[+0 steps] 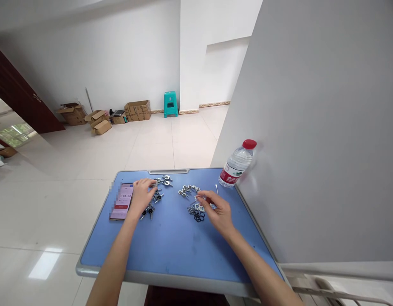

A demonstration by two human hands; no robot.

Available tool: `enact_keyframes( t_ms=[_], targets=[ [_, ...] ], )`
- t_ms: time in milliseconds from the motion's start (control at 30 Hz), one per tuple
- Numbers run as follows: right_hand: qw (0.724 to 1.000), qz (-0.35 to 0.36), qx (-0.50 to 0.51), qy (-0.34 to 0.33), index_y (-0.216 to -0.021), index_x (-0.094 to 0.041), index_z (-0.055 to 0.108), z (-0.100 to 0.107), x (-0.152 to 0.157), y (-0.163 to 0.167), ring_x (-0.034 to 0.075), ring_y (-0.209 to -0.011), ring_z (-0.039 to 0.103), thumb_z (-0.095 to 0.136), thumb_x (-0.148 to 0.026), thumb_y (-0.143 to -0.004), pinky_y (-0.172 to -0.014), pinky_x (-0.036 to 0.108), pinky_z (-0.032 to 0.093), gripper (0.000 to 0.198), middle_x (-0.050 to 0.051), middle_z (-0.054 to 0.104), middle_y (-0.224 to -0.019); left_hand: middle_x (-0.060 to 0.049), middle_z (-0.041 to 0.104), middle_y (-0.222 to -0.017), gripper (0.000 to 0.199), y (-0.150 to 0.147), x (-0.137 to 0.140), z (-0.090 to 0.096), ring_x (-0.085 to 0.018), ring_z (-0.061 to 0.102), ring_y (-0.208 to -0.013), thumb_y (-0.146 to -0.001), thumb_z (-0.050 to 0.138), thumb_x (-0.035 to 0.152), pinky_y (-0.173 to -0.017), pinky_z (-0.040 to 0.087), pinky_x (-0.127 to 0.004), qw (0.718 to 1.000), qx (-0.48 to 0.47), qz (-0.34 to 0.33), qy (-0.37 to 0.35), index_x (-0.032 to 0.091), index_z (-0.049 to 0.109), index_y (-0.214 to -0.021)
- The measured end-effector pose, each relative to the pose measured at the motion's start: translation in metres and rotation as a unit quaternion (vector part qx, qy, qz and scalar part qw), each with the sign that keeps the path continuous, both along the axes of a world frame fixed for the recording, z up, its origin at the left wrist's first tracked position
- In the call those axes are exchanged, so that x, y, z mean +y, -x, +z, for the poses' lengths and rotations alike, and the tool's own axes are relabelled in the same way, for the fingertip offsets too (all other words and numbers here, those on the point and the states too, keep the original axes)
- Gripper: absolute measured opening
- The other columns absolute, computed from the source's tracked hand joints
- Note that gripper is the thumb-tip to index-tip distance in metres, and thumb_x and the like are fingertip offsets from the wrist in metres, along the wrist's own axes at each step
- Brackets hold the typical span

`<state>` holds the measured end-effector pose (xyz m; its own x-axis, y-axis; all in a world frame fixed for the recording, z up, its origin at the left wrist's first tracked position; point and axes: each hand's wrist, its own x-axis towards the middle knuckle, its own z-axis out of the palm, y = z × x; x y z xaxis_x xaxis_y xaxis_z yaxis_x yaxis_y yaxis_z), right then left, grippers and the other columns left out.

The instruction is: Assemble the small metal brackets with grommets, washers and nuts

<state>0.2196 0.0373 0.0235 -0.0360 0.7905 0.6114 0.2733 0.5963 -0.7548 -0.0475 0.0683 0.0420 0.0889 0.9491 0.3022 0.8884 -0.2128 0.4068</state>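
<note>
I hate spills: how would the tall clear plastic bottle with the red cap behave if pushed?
The clear plastic bottle would probably tip if pushed high up, standing tall and narrow. With its red cap on, it likely wouldn't spill. Being see-through plastic, it might give a little when squeezed.

Phone (122, 199), lying on the bench (183, 250): screen bearing the digits "08 : 28" in dark type on a pale ground, a colon-like mark just ahead of them; smaller lines and the lettering on the red button (121, 207) beneath too small to read. Water bottle (237, 165), red-capped: label with large white Chinese characters on a red band, not securely legible. Cardboard box (138, 111) by the wall: dark printing on the side, illegible.
</note>
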Motion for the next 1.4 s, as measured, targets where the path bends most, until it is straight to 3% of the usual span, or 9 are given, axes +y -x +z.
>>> enact_keyframes(
  t_ms=[100,200,367,633,767,933,1133,1400],
  targets=[
    [1.000,0.007,-0.006,-0.014,-0.094,-0.023,0.066,0.002,0.000,0.001,0.012,-0.059,0.056,0.058,-0.018,-0.089,-0.058,0.024,0.048,0.011,0.000,0.067,-0.079,-0.005,0.070,-0.100,0.013,0.021,0.010,0.002,-0.025,0.059,-0.100,-0.086,0.058,0.019,-0.092,0.034,-0.043,0.998,0.022,0.043,0.026,0.021,0.066,-0.096],
    [1.000,0.010,-0.010,-0.023,-0.094,-0.023,0.066,0.004,0.000,0.001,0.012,-0.060,0.057,0.057,-0.019,-0.090,-0.058,0.025,0.048,0.011,0.001,0.068,-0.081,-0.003,0.071,-0.098,0.013,0.030,0.014,-0.005,-0.026,0.060,-0.100,-0.082,0.061,0.018,-0.090,0.036,-0.042,0.996,0.044,0.041,0.064,0.023,0.068,-0.093],
    [0.999,0.009,-0.019,-0.024,-0.096,-0.023,0.066,0.004,0.000,-0.002,0.013,-0.060,0.056,0.056,-0.018,-0.090,-0.058,0.025,0.048,0.012,0.001,0.066,-0.078,-0.004,0.071,-0.103,0.015,0.026,0.018,-0.017,-0.027,0.059,-0.104,-0.082,0.062,0.016,-0.091,0.036,-0.043,0.993,0.065,0.041,0.088,0.023,0.068,-0.093],
    [0.999,-0.001,-0.030,-0.021,-0.097,-0.023,0.065,-0.001,0.003,-0.003,0.012,-0.059,0.055,0.057,-0.018,-0.090,-0.058,0.026,0.047,0.012,0.001,0.065,-0.079,-0.007,0.068,-0.107,0.026,0.023,0.015,-0.022,-0.028,0.058,-0.106,-0.082,0.056,0.012,-0.092,0.039,-0.044,0.995,0.049,0.051,0.070,0.022,0.066,-0.104],
    [0.999,-0.006,-0.036,-0.015,-0.097,-0.023,0.065,-0.002,0.002,-0.004,0.012,-0.058,0.054,0.057,-0.020,-0.090,-0.058,0.026,0.047,0.011,0.001,0.066,-0.077,-0.008,0.062,-0.115,0.033,0.028,0.001,-0.010,-0.026,0.055,-0.112,-0.084,0.047,0.008,-0.095,0.039,-0.043,0.997,0.027,0.052,0.046,0.022,0.064,-0.109],
    [0.999,-0.012,-0.036,-0.010,-0.096,-0.023,0.066,0.000,0.001,-0.004,0.012,-0.057,0.054,0.057,-0.022,-0.090,-0.058,0.026,0.048,0.011,0.001,0.066,-0.077,-0.002,0.064,-0.097,0.021,0.034,-0.038,0.004,-0.019,0.062,-0.088,-0.087,0.050,0.016,-0.081,0.048,-0.031,0.999,0.011,0.002,0.053,0.023,0.067,-0.098],
    [0.999,-0.012,-0.034,-0.007,-0.096,-0.023,0.066,0.002,0.001,-0.004,0.013,-0.056,0.053,0.058,-0.024,-0.089,-0.056,0.027,0.047,0.010,0.001,0.065,-0.075,-0.004,0.064,-0.099,0.019,0.030,-0.078,-0.013,-0.024,0.059,-0.098,-0.086,0.059,0.020,-0.082,0.043,-0.038,0.997,0.057,-0.009,0.047,0.023,0.067,-0.103],
    [0.999,-0.022,-0.042,-0.003,-0.095,-0.023,0.067,-0.004,0.003,-0.005,0.013,-0.054,0.053,0.058,-0.026,-0.090,-0.056,0.027,0.047,0.011,0.002,0.067,-0.077,-0.006,0.064,-0.098,0.017,0.010,-0.081,-0.023,-0.025,0.056,-0.096,-0.089,0.060,0.018,-0.081,0.037,-0.040,0.993,0.114,-0.023,0.016,0.023,0.068,-0.102]
  ],
)
